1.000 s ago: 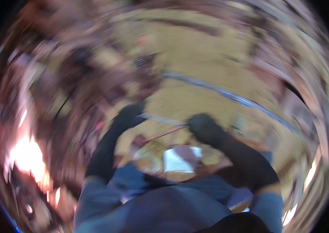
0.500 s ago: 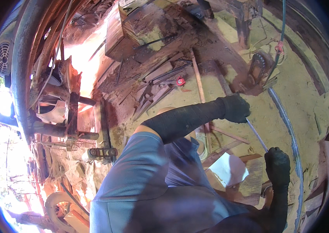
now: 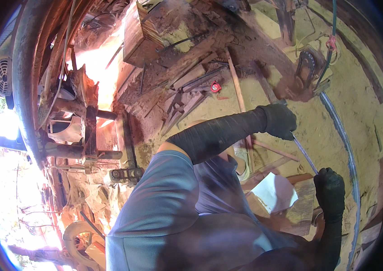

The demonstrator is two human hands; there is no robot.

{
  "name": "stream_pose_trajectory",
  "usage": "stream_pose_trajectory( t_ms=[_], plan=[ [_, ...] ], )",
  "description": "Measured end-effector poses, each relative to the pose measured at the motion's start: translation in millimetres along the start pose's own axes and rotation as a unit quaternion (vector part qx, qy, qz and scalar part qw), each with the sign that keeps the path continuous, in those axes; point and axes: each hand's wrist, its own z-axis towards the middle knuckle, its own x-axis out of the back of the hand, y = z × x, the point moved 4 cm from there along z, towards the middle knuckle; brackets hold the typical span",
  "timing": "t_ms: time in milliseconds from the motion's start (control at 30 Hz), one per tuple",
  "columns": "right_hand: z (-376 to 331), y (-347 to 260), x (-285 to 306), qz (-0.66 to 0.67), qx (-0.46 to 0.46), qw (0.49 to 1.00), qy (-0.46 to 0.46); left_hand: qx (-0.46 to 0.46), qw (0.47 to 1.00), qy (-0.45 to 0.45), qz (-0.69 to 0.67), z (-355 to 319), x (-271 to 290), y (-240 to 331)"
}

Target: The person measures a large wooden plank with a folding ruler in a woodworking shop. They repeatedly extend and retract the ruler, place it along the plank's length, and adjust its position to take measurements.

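A: We're gripping the thin metal rod (image 3: 304, 153) at both ends over the sawdust floor (image 3: 363, 90).

B: Left hand (image 3: 281, 121) and right hand (image 3: 330, 189) both closing gloved fingers round it, probably steadying it.

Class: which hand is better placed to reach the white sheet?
Likely the right hand: it grips the thin rod at its lower end beside the white sheet; the left hand holds the rod farther away.
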Motion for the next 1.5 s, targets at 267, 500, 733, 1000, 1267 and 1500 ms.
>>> stream_pose_trajectory(
  t_ms=[267,500,733,1000,1267,1500],
  plan=[
    [-4.9,7.9,7.8,-0.002,0.021,0.999,0.03,0.037,0.996,0.073,-0.036,1.9,6.2,-3.2],
    [-12.6,32.1,1.8,-0.01,0.003,0.999,0.031,0.109,0.993,0.023,-0.035,4.3,4.9,-9.9],
    [-7.5,20.9,12.5,0.044,0.015,0.997,0.063,0.041,0.996,-0.03,-0.074,7.4,-4.9,0.8],
    [-3.4,15.0,16.9,0.051,0.016,0.995,0.082,0.059,0.996,-0.032,-0.052,10.6,-13.4,-9.9],
    [0.6,8.2,15.4,0.077,-0.005,0.996,0.053,0.045,0.998,0.021,-0.036,12.3,-10.8,-8.4],
    [-1.1,9.7,13.9,0.078,0.002,0.995,0.068,0.048,0.997,-0.038,-0.053,13.4,-19.0,-5.7]
  ],
)
